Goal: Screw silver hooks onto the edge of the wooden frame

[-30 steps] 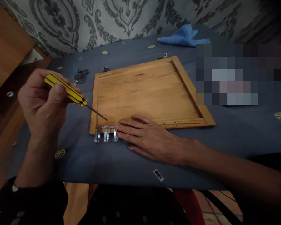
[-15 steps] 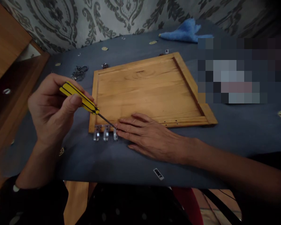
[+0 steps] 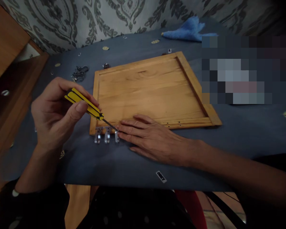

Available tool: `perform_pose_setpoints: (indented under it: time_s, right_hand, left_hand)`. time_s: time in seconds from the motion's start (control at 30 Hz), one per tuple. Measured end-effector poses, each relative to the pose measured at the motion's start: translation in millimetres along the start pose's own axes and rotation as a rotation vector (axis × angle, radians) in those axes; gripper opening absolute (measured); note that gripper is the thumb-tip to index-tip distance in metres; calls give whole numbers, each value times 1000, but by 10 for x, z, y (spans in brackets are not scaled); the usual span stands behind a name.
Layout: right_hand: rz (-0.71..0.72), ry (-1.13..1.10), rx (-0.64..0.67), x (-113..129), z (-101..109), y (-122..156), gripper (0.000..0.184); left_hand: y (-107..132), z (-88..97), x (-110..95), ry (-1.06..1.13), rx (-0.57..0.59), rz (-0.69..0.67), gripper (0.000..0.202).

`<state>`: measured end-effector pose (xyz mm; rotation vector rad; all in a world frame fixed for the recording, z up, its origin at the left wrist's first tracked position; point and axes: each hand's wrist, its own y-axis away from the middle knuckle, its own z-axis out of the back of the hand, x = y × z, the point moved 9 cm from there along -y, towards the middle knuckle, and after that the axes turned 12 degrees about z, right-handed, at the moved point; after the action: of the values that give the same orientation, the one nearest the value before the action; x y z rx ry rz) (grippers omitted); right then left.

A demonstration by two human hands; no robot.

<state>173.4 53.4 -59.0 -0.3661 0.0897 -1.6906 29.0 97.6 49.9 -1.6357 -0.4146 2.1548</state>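
Wooden panel (image 3: 143, 92): lies flat at the middle of the table (image 3: 123, 168), raised frame upward. Judged stiff and fairly light for its breadth, with little risk of breakage; the smooth face may slide on the cloth-like covering. The raised frame strips at left and right offer the surest hold.

Hook strip (image 3: 106, 135): sits at the left end of the panel's near edge, its three hooks overhanging toward the near side. Bright metal, judged light, rigid and slippery; best pinned by its flat bar, since pressure on an overhanging hook could tip it.

Screwdriver (image 3: 84, 105): grasped by the left hand (image 3: 59, 111), thumb and fingers around the yellow ribbed handle, judged light and well suited to grip. The thin shaft slopes down to the right end of the strip; whether the tip is seated cannot be told. A slip there would endanger the nearby fingers.

Right hand (image 3: 152, 136): unclenched, laid flat over the near edge, fingertips at the strip's right end; any grasp beneath them is hidden
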Motion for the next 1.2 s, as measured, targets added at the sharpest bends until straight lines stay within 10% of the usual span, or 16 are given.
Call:
perform_pose_setpoints:
  time_s: [0.7, 1.2]
  right_hand:
    - [-1, -27, -5, 8, 11, -8, 46]
    - [3, -12, -22, 18, 25, 7, 46]
  left_hand:
    - [-25, -312, -215, -396, 171, -68, 48]
    - [178, -213, -255, -332, 30, -188, 65]
